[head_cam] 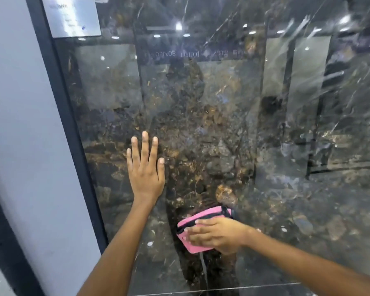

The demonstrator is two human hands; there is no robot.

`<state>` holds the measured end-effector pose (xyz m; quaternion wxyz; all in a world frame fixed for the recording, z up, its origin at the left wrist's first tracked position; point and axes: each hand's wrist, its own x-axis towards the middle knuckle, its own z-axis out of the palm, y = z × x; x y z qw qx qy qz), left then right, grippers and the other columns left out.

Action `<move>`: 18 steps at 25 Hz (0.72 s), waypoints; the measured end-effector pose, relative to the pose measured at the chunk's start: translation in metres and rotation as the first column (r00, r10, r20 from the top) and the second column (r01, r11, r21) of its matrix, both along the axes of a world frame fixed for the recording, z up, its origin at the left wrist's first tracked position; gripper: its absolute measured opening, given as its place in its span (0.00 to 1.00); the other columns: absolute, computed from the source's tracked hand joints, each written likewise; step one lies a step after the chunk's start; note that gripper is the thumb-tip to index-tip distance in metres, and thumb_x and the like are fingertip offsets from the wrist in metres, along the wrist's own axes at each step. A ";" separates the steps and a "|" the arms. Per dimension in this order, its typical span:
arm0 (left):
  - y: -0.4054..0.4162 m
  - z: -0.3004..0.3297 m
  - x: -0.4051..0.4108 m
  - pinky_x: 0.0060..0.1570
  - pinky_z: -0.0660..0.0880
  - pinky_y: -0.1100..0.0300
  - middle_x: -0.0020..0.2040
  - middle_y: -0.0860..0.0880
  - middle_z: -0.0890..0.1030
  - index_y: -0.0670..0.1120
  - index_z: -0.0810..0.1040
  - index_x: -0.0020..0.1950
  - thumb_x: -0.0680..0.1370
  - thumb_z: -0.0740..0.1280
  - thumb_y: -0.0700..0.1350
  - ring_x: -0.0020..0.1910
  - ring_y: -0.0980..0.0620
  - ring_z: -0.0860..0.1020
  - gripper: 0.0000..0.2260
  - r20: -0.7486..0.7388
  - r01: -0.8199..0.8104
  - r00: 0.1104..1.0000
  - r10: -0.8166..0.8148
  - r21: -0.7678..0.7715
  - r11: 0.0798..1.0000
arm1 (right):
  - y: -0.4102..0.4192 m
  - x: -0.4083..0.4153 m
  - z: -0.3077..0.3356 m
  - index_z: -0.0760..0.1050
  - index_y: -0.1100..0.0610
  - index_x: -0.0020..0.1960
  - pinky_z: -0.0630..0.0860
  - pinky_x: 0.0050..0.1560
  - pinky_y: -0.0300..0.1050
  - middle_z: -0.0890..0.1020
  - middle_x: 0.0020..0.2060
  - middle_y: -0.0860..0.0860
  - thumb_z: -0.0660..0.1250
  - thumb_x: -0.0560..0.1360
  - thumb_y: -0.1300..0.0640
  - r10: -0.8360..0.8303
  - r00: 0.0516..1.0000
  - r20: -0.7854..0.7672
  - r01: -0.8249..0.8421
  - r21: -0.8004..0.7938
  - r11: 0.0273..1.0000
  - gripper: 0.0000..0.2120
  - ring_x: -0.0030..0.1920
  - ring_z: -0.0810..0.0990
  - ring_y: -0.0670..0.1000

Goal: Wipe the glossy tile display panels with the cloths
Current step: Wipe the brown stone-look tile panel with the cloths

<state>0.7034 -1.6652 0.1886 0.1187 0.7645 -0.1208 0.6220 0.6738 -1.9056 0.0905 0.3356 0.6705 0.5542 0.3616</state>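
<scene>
A glossy dark tile panel (pixel 222 124) fills most of the frame, standing upright, its marbled black surface flecked with brown and white veins and mirroring ceiling lights. A dark frame edges its left side. A folded pink cloth (pixel 192 233) with a black trim lies flat against the panel at lower centre, partly covered by a hand.

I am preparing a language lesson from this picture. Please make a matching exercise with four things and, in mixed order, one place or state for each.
Things:
1. left hand
2. right hand
3. pink cloth
4. label plate

Places or states:
A. top left corner of the dark panel
B. under the fingers, against the panel
C. flat, fingers straight
D. pressing the cloth

Pairs: 1-C, 2-D, 3-B, 4-A
</scene>
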 end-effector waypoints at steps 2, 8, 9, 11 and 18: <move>0.000 0.000 0.002 0.77 0.43 0.50 0.80 0.55 0.42 0.49 0.52 0.80 0.84 0.50 0.50 0.79 0.49 0.43 0.24 0.003 -0.011 1.000 0.012 -0.005 1.000 | -0.011 0.003 0.046 0.67 0.55 0.71 0.65 0.72 0.57 0.69 0.71 0.51 0.74 0.66 0.60 0.065 0.998 -0.003 -0.063 0.197 0.978 0.35 0.71 0.65 0.54; -0.002 0.000 0.001 0.77 0.46 0.49 0.79 0.48 0.53 0.45 0.58 0.78 0.84 0.53 0.49 0.79 0.49 0.45 0.23 0.016 0.000 1.000 0.000 -0.029 1.000 | -0.031 0.017 0.090 0.65 0.61 0.71 0.58 0.75 0.59 0.64 0.74 0.53 0.66 0.68 0.65 0.022 0.994 0.111 -0.111 0.923 0.367 0.32 0.75 0.59 0.60; -0.001 0.001 0.001 0.77 0.46 0.48 0.78 0.46 0.57 0.45 0.59 0.78 0.84 0.53 0.49 0.79 0.50 0.45 0.22 0.011 0.002 1.000 -0.001 -0.034 0.999 | -0.023 0.015 0.043 0.63 0.60 0.72 0.53 0.77 0.56 0.65 0.73 0.54 0.68 0.66 0.64 0.019 0.996 0.086 -0.083 0.844 0.530 0.35 0.76 0.58 0.60; 0.000 0.003 0.000 0.77 0.47 0.48 0.78 0.43 0.60 0.45 0.59 0.78 0.84 0.52 0.49 0.79 0.50 0.45 0.22 0.009 0.009 1.000 -0.009 -0.039 0.999 | -0.016 0.002 -0.033 0.54 0.60 0.78 0.47 0.78 0.54 0.61 0.75 0.53 0.71 0.65 0.60 0.026 0.999 0.037 -0.040 0.423 0.905 0.46 0.78 0.52 0.58; 0.000 -0.002 0.002 0.77 0.47 0.48 0.77 0.43 0.61 0.45 0.59 0.78 0.83 0.53 0.48 0.79 0.48 0.47 0.22 0.044 0.002 0.999 0.000 -0.036 0.999 | -0.020 0.013 0.108 0.68 0.62 0.70 0.58 0.73 0.62 0.70 0.70 0.57 0.65 0.70 0.65 0.097 0.992 0.079 -0.108 0.933 0.345 0.28 0.77 0.54 0.52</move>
